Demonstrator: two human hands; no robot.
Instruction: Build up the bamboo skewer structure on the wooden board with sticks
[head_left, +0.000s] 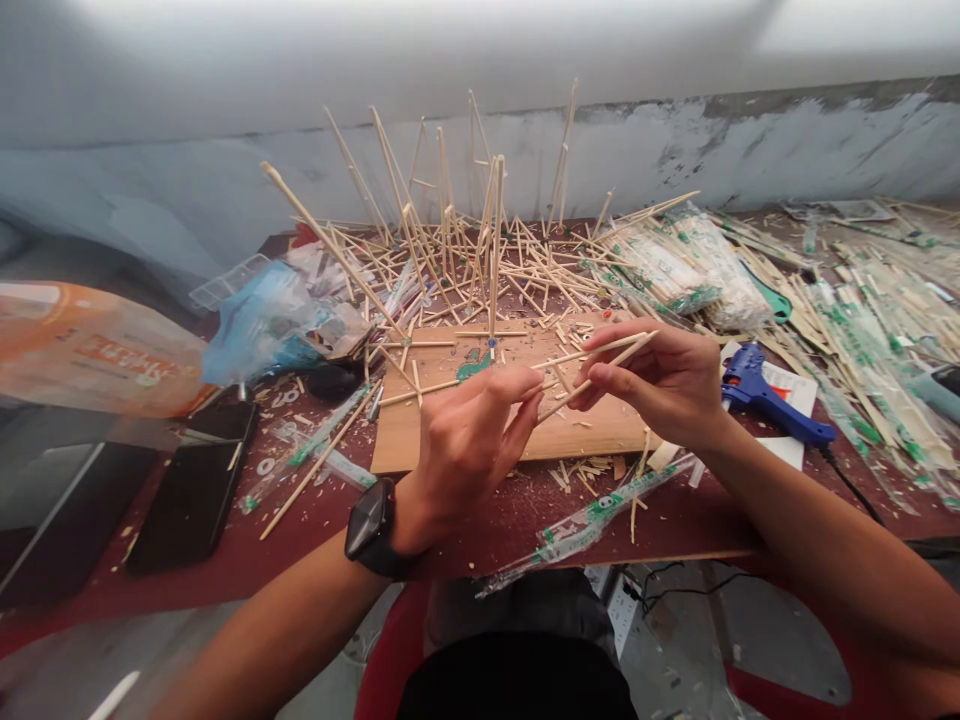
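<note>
My right hand (652, 380) holds a small frame of joined wooden sticks (611, 368), two long sticks meeting at a point on the right with a short crosspiece between them. My left hand (480, 425), with a black watch on its wrist, is closed at the frame's left end, thumb and fingertips pinched together; what lies between the fingertips is too small to tell. Both hands are above a wooden board (405, 450). On the board stands an upright stick piece (495, 250) beside a green patch (474, 366), with loose sticks around it.
Many sticks and upright stick pieces (442, 200) fill the back. A blue glue gun (772, 400) lies right of my right hand. Plastic-wrapped sticks (675, 260) are at the right, a plastic wrapper (592, 515) at the front edge, a black phone (187, 500) and an orange bag (97, 345) at the left.
</note>
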